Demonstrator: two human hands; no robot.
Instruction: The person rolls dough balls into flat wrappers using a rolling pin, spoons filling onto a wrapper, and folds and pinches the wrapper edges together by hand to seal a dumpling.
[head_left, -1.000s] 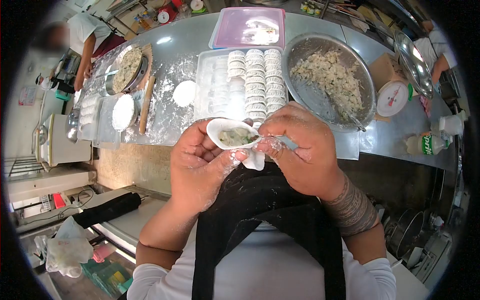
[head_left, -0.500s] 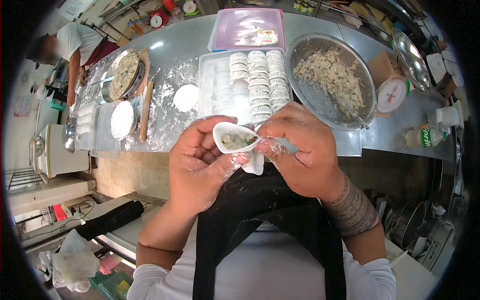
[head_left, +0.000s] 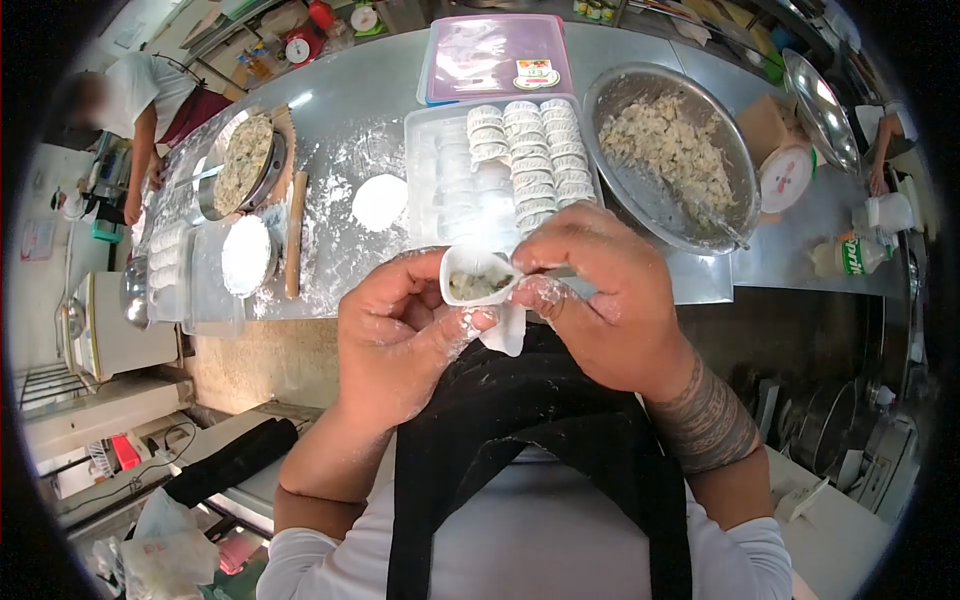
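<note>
A white dough wrapper with pale, green-flecked filling (head_left: 478, 284) is held between my two hands, its near side open. My left hand (head_left: 400, 335) grips its left edge between thumb and fingers. On the right, my right hand (head_left: 600, 300) pinches the wrapper's right end. A flap of dough hangs below. Beyond the hands, a plastic tray (head_left: 425, 150) holds rows of pleated dumplings (head_left: 532, 158). To its right, a large metal bowl (head_left: 745, 190) contains filling (head_left: 668, 145).
A round white wrapper (head_left: 380, 203) lies on the floured table (head_left: 335, 90). Left of it are a rolling pin (head_left: 296, 235), a stack of wrappers (head_left: 248, 256) and a pan of filling (head_left: 243, 163). Two other people stand at the far left and far right.
The view has shifted slightly, so the table items sit differently. The held wrapper's opening has become narrower from left to right, with both hands still on it.
</note>
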